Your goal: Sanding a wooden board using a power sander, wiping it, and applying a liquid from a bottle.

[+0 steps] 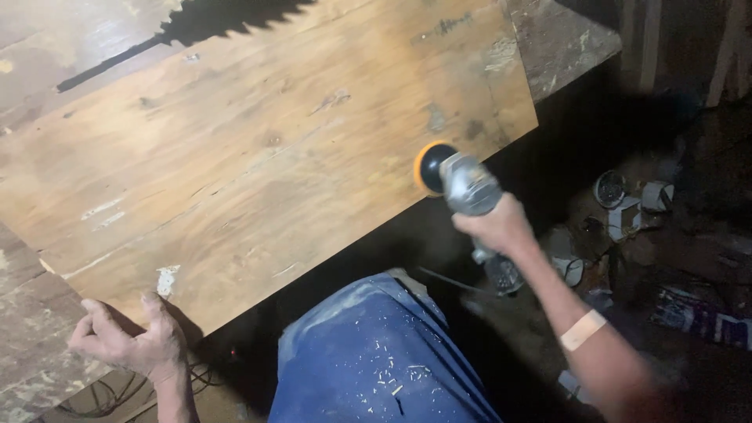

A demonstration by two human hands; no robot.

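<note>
The right hand [500, 227] is wrapped tight around a grinder [468, 188], hiding most of its handle; the disc [430, 166] meets the board [266, 149] edge. The left hand [129, 341] clamps the board's near corner, fingers on top.

Woodworking shop: a worn wooden bench [31, 329] carries a plank [258, 157], a toothed saw blade [227, 17] rises at its far edge, a hand-held sander [458, 184] works, and scraps litter the dark floor [650, 235].
</note>
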